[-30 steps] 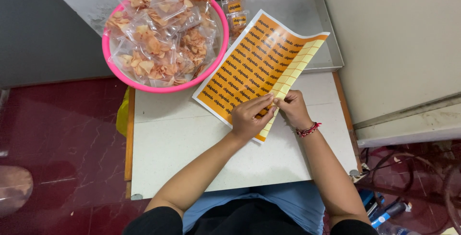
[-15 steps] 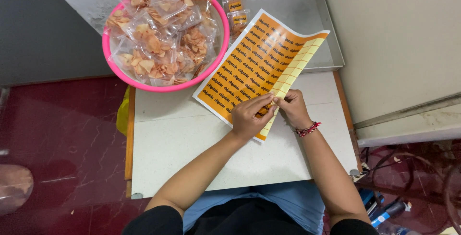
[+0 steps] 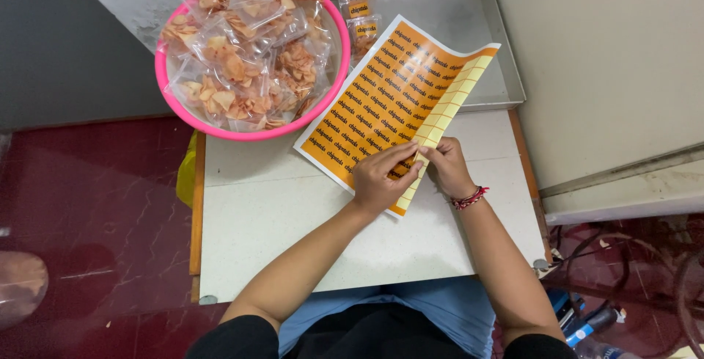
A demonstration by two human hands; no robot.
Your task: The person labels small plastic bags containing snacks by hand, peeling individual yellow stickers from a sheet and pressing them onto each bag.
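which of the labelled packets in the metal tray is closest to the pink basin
The lowest of the three small packets, lying right beside the pink basin's rim; the other two sit farther up the metal tray.

bare table [image 3: 293,234] open near-left, pink basin [image 3: 170,88] blocking far-left, sticker sheet [image 3: 381,102] centre, metal tray [image 3: 499,58] far-right

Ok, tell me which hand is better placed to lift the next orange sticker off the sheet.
Probably the left hand: its fingers lie on the orange rectangular sticker sheet beside the printed stickers, while the right hand pinches the sheet's pale, peeled edge.
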